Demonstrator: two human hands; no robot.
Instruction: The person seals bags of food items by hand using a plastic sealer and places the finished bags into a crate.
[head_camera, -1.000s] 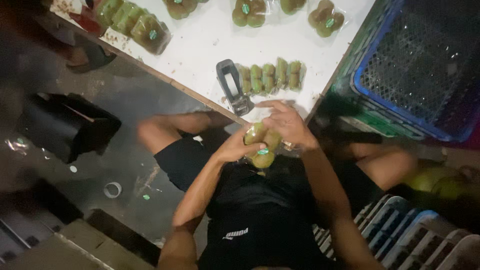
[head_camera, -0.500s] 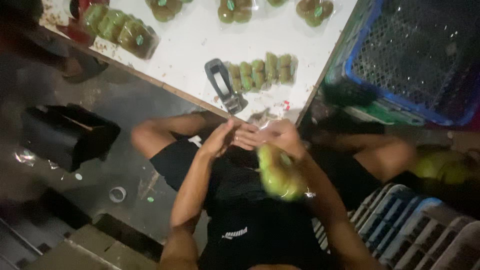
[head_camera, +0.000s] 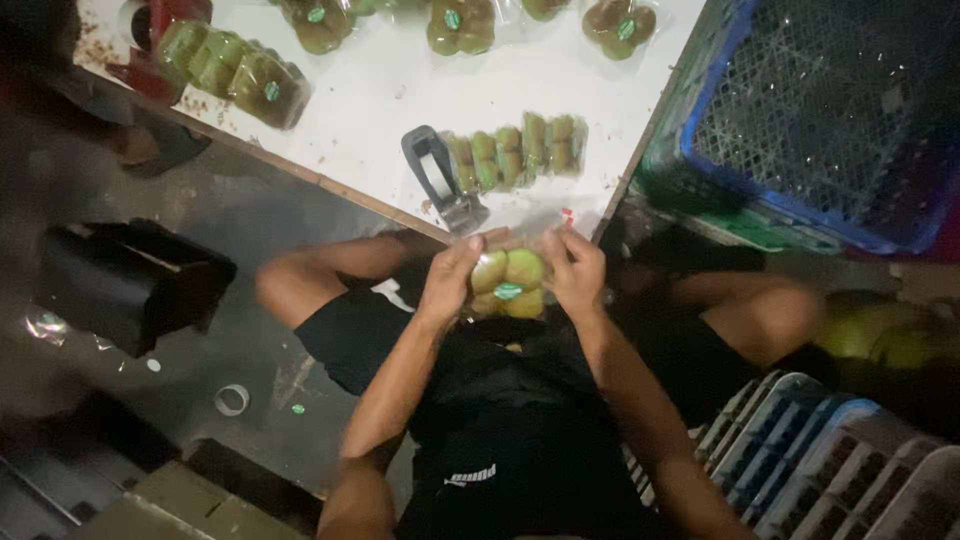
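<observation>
Left hand (head_camera: 450, 283): closed on the left side of the pack of green fruit (head_camera: 507, 285), fingers bent around it.
Right hand (head_camera: 577, 272): closed on the right side of the same pack.
Pack of green fruit: in clear wrap with a small green sticker, held up between both hands, over the person's lap, just below the bench (head_camera: 390, 90) corner.
Tape tool (head_camera: 440, 182): dark, lies on the bench near the hands.
Row of fruit (head_camera: 517, 150): lies just beside the tape tool.
Other packs (head_camera: 236, 75): lie farther back on the bench.
Blue crate (head_camera: 830, 120): stands to the right of the bench.
Black box (head_camera: 130, 285): sits on the floor to the left.
</observation>
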